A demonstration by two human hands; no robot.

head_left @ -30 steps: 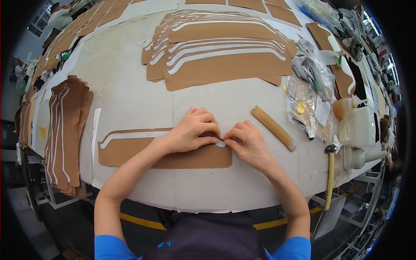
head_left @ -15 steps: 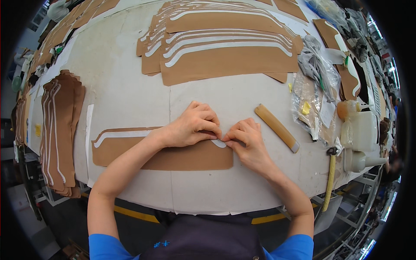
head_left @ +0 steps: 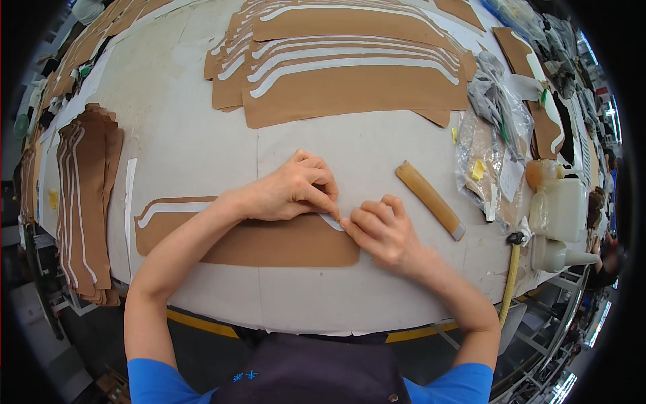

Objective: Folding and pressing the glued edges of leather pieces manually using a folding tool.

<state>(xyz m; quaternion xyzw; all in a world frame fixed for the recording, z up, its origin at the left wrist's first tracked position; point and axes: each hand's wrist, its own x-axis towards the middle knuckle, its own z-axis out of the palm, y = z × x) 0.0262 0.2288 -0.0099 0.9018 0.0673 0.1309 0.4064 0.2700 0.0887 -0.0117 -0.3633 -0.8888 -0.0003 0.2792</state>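
A flat brown leather-like panel [head_left: 279, 244] lies before me on the table, with a white strip [head_left: 178, 207] along its far edge. My left hand [head_left: 296, 188] reaches across the panel, its thumb and forefinger pinched at the far edge near the right end. Part of the strip is hidden beneath that hand and forearm. Close beside it, my right hand [head_left: 382, 229] has its fingers curled, and its thumb and forefinger pinch the panel's upper right edge at the end of the strip. The two sets of fingertips nearly meet.
Overlapping brown panels with white strips [head_left: 356, 91] lie at the far side; another pile [head_left: 94, 202] is at the left. To the right are a flat wooden-looking tool [head_left: 431, 200], plastic bags [head_left: 494, 158], a white bottle [head_left: 560, 212] and a yellow-handled tool [head_left: 510, 283].
My right hand has shifted slightly down the panel's edge, its fingers curling more. My left fingertips have stayed near the strip's right end. The view has shifted a little.
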